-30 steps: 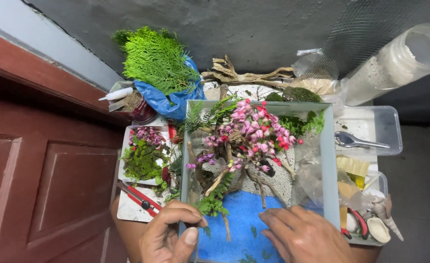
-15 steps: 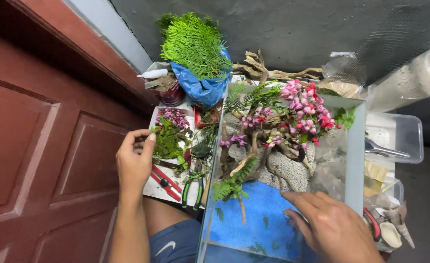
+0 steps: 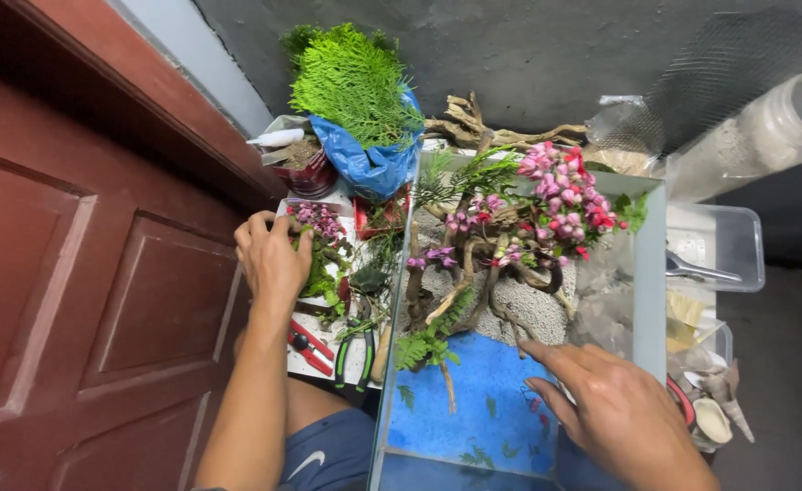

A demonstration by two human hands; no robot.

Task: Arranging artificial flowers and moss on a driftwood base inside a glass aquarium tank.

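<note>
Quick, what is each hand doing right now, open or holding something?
Left hand: reaching over the white tray of plant cuttings; whether it grips any cannot be told.
Right hand: open, holding nothing, fingers spread inside the glass tank.

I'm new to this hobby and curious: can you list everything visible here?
Glass tank: one, clear, centre.
Driftwood: several brown branches, inside tank.
Flowers: a cluster, pink and red, on the branches.
Blue floor: one patch, tank front.
Foliage in bag: one green bunch, blue bag, behind tank.
White tray: one, left of tank, holding plant cuttings.
Pliers: one, green-handled, on tray.
Door: one, red-brown, left.
Left hand: on the tray's cuttings.
Right hand: inside tank, fingertips near gravel.
</note>
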